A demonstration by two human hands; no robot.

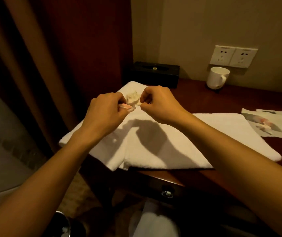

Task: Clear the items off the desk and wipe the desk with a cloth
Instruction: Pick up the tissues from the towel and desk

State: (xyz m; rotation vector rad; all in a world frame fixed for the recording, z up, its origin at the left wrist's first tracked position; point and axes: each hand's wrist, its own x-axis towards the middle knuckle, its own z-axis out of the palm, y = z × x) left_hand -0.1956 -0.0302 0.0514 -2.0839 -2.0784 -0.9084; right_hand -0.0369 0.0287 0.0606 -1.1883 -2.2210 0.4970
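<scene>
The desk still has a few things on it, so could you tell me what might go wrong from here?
The small wrapper pinched between left hand and right hand could drop scraps onto the white towel. The towel overhangs the desk edge and may slide off. The mug could get knocked during wiping.

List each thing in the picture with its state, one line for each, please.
Left hand: pinches a crumpled wrapper above the towel.
Right hand: pinches the same wrapper from the other side.
Towel: spread flat on the desk, one corner over the front edge.
Mug: upright, beneath the sockets.
Tissue box: at the desk's back, no tissue showing.
Paper: flat at the right, scraps on it.
</scene>
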